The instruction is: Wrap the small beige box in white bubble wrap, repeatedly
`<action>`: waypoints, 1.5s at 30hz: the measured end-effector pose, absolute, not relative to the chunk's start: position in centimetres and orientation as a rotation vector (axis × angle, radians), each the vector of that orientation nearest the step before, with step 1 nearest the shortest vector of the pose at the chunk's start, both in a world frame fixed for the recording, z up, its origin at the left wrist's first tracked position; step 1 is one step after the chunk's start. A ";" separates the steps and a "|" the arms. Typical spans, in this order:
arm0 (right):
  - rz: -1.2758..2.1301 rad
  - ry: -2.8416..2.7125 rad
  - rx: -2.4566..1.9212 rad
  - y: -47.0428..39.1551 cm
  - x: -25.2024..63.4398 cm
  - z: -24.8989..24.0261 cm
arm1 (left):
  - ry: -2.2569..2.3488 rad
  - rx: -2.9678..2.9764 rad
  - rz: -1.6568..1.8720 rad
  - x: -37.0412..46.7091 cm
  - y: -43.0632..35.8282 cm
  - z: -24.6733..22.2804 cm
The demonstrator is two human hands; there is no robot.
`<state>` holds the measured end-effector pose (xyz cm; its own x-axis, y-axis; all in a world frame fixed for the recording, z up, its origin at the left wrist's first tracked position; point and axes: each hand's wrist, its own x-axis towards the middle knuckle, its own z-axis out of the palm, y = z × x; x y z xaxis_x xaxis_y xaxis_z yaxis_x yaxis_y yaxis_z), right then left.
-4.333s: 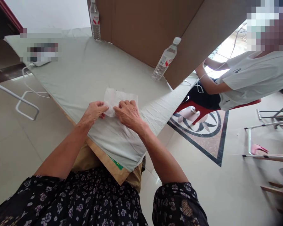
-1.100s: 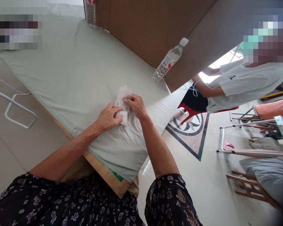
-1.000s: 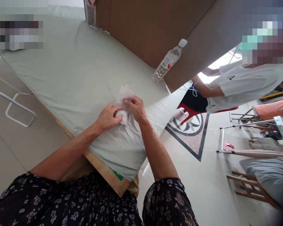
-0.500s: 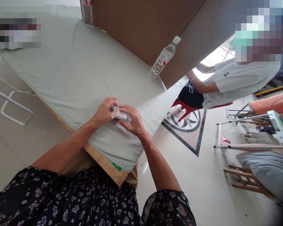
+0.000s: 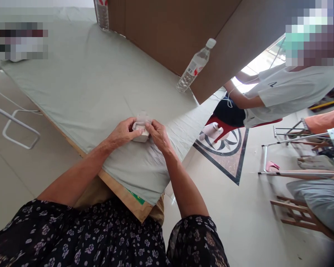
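Between my two hands is a small white box (image 5: 140, 138), its flap (image 5: 143, 116) standing up on the far side. My left hand (image 5: 124, 131) grips the box's left side, the thumb at its opening. On the right side my right hand (image 5: 159, 134) holds it too, thumb and fingers at the upper rim. What lies inside the box is too small to make out. Both hands are low over the pale cloth (image 5: 80, 85) that covers the table, close to its near corner.
A large cardboard panel (image 5: 161, 33) stands along the far side. In front of it is a clear plastic bottle (image 5: 195, 68); another bottle (image 5: 102, 16) stands farther left. A person in a white shirt (image 5: 292, 87) sits to the right. A metal-framed table (image 5: 263, 152) is beyond.
The small white box has turned in my hands, so its opening and raised flap now show. My right hand has shifted slightly. The view has moved a little to the left.
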<state>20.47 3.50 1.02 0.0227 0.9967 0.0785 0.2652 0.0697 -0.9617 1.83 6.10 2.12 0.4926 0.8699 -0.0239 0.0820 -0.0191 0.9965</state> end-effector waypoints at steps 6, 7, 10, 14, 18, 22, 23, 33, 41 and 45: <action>0.798 -1.372 -1.417 3.2 20.6 0.4 | 0.795 1.320 0.863 2.2 6.5 1.1; 0.731 -1.345 -1.421 3.0 20.7 0.4 | 0.792 1.316 0.856 2.1 6.6 1.1; 0.526 -1.370 -1.430 2.4 21.2 0.6 | 0.787 1.336 0.842 2.1 6.6 1.3; 0.508 -1.563 -1.395 2.3 21.4 0.3 | 0.784 1.371 0.833 1.9 6.5 1.3; 0.614 -1.683 -1.386 3.4 21.1 -0.4 | 0.806 1.386 0.802 1.6 6.6 1.0; 0.729 -1.727 -1.336 4.1 21.1 -0.8 | 0.779 1.384 0.790 1.5 6.7 1.0; 0.762 -1.704 -1.320 4.0 21.2 -0.8 | 0.777 1.378 0.789 1.5 6.7 1.1; 1.135 -1.381 -1.258 3.2 21.2 -0.5 | 0.821 1.391 0.736 1.2 7.0 1.4; 1.157 -1.262 -1.276 3.6 20.5 -0.8 | 0.833 1.343 0.771 1.0 7.3 0.9; 1.095 -1.278 -1.309 4.2 20.9 -0.1 | 0.840 1.305 0.757 1.0 7.5 1.1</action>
<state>20.93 4.18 -0.09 0.0450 0.9987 0.0240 0.1291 0.0181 -0.9915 0.97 7.45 1.07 0.5044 0.8579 -0.0981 -0.0084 0.1185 0.9929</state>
